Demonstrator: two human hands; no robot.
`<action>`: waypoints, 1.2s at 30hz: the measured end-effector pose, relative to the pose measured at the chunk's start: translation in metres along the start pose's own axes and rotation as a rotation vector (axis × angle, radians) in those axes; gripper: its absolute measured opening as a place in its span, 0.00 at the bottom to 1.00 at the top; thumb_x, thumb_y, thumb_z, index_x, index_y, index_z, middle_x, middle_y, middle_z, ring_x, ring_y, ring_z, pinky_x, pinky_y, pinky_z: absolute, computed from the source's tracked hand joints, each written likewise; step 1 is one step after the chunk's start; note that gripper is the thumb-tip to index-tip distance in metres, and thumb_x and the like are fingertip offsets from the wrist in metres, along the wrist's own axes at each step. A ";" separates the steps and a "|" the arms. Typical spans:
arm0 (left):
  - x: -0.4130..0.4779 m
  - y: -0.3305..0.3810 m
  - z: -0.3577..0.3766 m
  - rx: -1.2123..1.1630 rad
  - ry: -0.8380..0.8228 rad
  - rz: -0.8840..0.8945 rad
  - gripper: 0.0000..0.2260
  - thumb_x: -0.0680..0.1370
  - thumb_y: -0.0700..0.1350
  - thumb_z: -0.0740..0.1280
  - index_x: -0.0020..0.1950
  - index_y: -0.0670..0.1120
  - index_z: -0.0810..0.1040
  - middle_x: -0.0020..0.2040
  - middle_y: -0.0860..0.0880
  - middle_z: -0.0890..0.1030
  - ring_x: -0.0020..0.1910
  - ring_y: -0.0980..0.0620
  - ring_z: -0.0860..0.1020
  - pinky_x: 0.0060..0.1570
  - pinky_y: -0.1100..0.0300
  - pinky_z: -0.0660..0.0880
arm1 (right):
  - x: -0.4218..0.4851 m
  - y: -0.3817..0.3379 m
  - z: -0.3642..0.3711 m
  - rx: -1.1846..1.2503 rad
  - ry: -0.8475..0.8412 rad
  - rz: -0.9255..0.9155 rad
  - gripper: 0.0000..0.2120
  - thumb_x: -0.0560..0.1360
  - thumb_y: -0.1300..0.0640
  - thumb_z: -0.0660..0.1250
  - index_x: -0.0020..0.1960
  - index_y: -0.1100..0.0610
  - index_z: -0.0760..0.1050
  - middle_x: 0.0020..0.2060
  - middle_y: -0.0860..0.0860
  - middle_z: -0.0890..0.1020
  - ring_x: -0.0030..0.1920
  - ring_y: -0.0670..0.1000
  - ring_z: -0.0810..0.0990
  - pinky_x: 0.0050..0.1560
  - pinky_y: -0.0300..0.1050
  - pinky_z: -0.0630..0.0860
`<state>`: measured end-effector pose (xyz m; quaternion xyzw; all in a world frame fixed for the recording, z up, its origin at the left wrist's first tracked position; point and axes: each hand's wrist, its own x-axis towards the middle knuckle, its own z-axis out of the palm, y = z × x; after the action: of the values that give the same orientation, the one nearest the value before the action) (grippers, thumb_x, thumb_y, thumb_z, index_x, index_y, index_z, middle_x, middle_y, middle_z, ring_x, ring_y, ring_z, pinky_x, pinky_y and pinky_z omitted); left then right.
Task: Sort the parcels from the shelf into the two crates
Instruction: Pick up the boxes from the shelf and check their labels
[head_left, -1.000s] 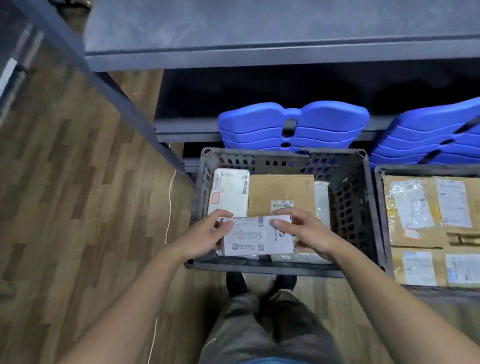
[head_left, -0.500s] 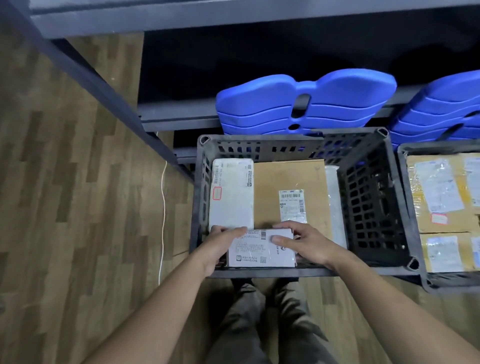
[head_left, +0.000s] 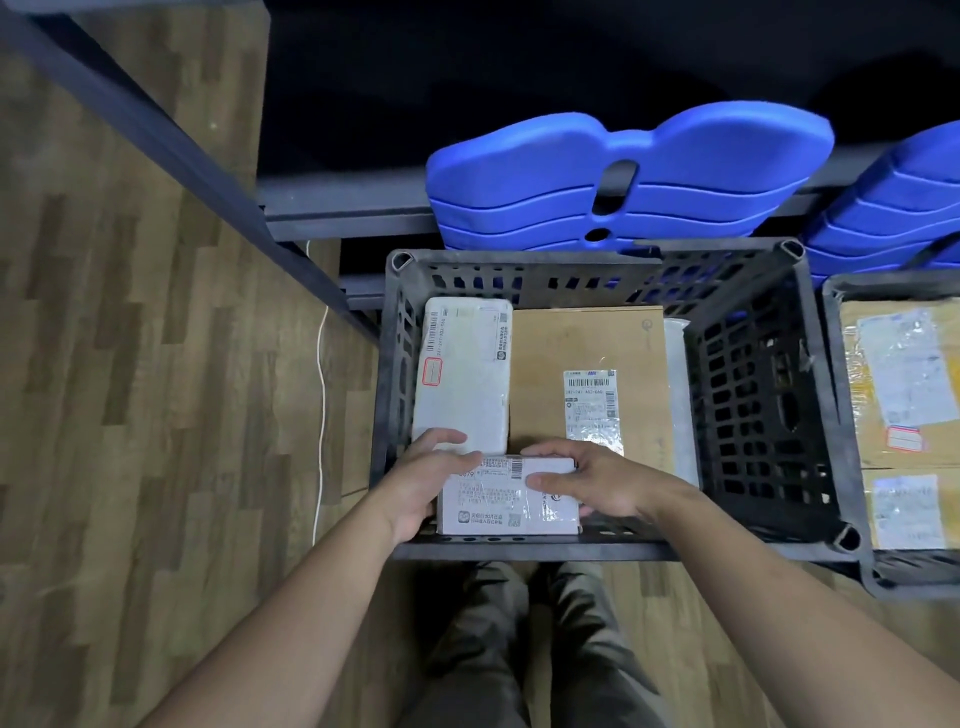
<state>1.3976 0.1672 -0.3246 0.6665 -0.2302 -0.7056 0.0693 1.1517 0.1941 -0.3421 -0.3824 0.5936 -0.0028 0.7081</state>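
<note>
The small white parcel (head_left: 506, 496) sits low inside the dark crate (head_left: 753, 415), against its near wall, grasped at both short ends: the left hand (head_left: 423, 480) and right hand (head_left: 587, 480) each have a grip on it, thumbs over the top. It looks light and stiff, a taped box whose glossy label may be slippery, so the ends seem the sound hold. A long white parcel (head_left: 462, 374) and a brown box (head_left: 587, 343) lie just beyond its far edge; open room shows only to its right. A second crate (head_left: 836, 364) stands just beside.
</note>
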 end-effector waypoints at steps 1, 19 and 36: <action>0.001 0.000 0.000 -0.001 0.001 -0.001 0.13 0.79 0.43 0.74 0.61 0.52 0.78 0.55 0.45 0.86 0.59 0.44 0.82 0.56 0.50 0.72 | -0.001 -0.002 0.000 -0.005 -0.003 0.002 0.17 0.70 0.33 0.73 0.58 0.26 0.76 0.61 0.50 0.84 0.61 0.55 0.82 0.55 0.45 0.81; 0.015 0.002 0.008 -0.183 0.158 -0.070 0.13 0.81 0.51 0.70 0.61 0.44 0.79 0.58 0.39 0.83 0.57 0.42 0.82 0.57 0.52 0.77 | -0.008 0.008 -0.052 0.009 0.045 -0.006 0.26 0.65 0.41 0.83 0.62 0.38 0.83 0.70 0.39 0.74 0.69 0.45 0.71 0.72 0.42 0.66; 0.016 -0.017 0.010 -0.173 0.198 -0.010 0.07 0.81 0.47 0.71 0.57 0.49 0.80 0.63 0.43 0.80 0.62 0.45 0.80 0.68 0.50 0.74 | 0.014 0.035 -0.043 -0.293 0.090 0.132 0.43 0.63 0.24 0.74 0.73 0.42 0.72 0.71 0.50 0.61 0.73 0.54 0.67 0.79 0.54 0.64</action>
<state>1.3896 0.1785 -0.3462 0.7255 -0.1571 -0.6540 0.1454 1.1042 0.1893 -0.3733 -0.4412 0.6427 0.1130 0.6161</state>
